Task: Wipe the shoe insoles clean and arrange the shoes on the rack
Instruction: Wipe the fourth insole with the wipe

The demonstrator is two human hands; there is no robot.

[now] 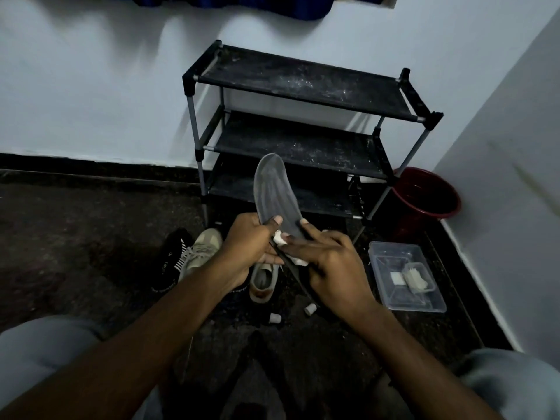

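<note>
insole upright, toe toward rack, cloth pressed

The left hand grips a grey insole rising above it, while the right hand presses a white wipe against its lower end.

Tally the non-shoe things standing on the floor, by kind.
Shoe rack: 1
Red bucket: 1
Clear plastic container: 1
Small white caps: 2
Total: 5
</note>
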